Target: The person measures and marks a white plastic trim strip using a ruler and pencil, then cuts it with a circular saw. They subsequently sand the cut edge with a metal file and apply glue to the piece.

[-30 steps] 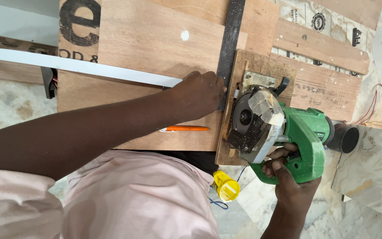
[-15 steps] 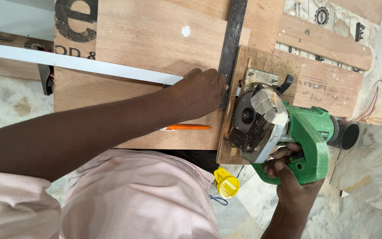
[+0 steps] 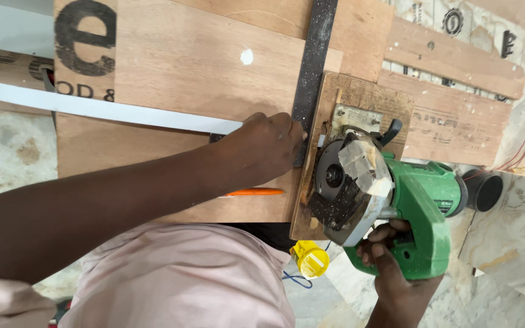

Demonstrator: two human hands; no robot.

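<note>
head view: left hand seemingly pressing black straightedge; right hand gripping green saw.

matt plywood sheet, glossy green plastic saw

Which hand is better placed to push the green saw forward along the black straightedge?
Right, most likely. The right hand grips the green circular saw by its handle, while the left hand presses the black straightedge against the plywood sheet.
</note>
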